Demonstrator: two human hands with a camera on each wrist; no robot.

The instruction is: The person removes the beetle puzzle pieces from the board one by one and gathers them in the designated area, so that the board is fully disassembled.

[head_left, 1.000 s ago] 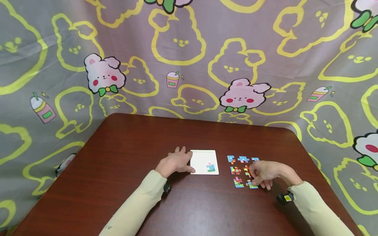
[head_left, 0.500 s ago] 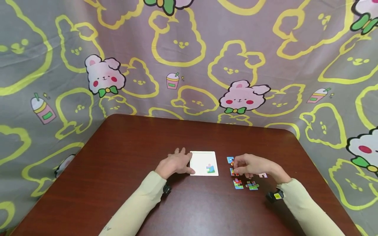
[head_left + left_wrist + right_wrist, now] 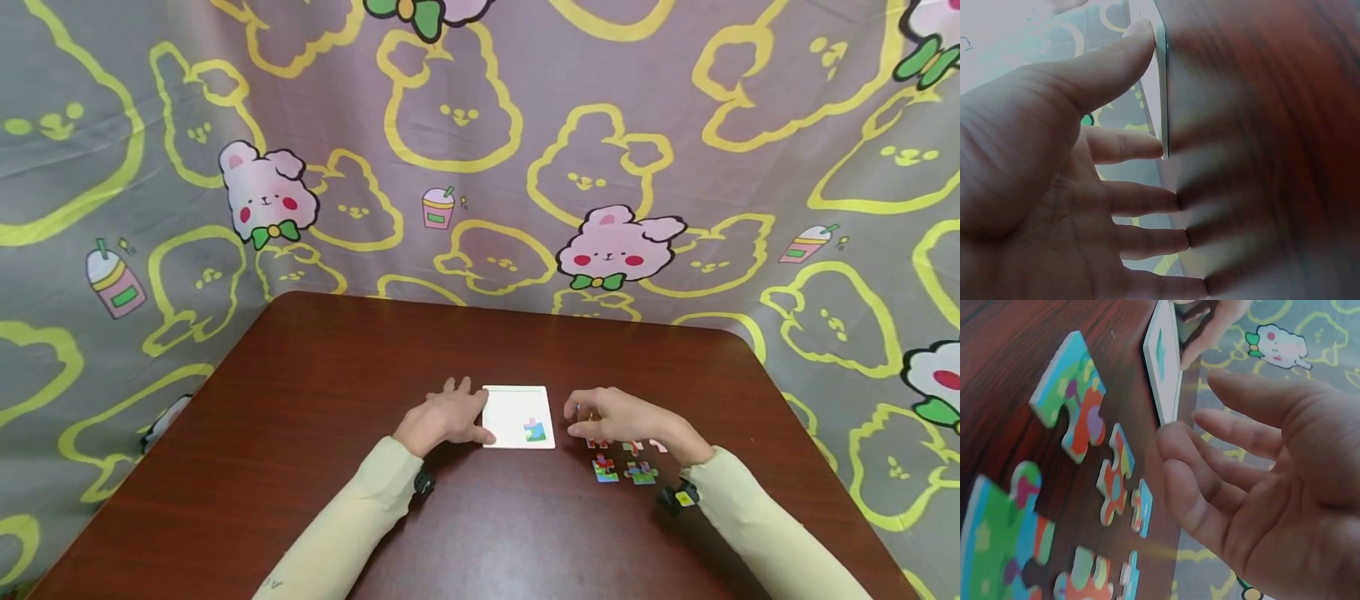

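A square white puzzle tray (image 3: 504,414) lies mid-table with one jigsaw piece (image 3: 535,430) in its lower right corner. My left hand (image 3: 444,417) steadies its left side, thumb on the edge and index fingertip at a corner; the other fingers reach down to the table. To the right of the tray, my right hand (image 3: 622,415) hovers over loose jigsaw pieces, fingers loosely bent. In the right wrist view its thumb stands apart from the fingers with nothing between them. Below it lie a red-and-green piece (image 3: 605,468) and a green-and-blue piece (image 3: 641,472); the hand covers some others.
More loose pieces, such as one with an orange middle (image 3: 1113,487), lie in rows on the dark wooden table (image 3: 360,350). A grey curtain (image 3: 480,192) with yellow cartoon outlines hangs behind the table and along its sides.
My right hand has moved left across the loose pieces, from their right side toward the tray. The left hand has stayed at the tray's edge.
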